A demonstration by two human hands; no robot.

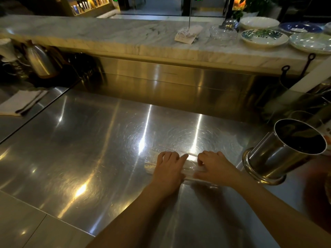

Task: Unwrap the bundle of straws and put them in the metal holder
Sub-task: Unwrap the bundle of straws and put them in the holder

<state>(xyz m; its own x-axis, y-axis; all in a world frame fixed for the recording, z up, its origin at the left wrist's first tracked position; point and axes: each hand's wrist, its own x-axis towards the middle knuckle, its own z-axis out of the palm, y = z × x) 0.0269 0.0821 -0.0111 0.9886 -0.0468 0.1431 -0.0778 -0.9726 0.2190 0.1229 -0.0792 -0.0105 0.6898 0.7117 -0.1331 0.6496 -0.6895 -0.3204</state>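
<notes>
A bundle of clear straws in transparent wrap [190, 162] lies flat on the steel counter [93, 158], lengthwise from left to right. My left hand [167, 169] rests on its left half with fingers curled over the wrap. On the right half sits my right hand [214, 167], fingers bent and pinching the wrap. The bundle's left end [149, 167] sticks out past my left hand. The metal holder [284, 151], a shiny steel cylinder on a round base, stands upright to the right of my right hand; its inside looks dark.
A marble ledge [107, 34] runs along the back with several plates [264, 37], a glass bowl [223, 33] and a receipt spike [188, 33]. A metal jug [40, 59] stands at the far left. Utensils and containers [304, 104] crowd the right behind the holder.
</notes>
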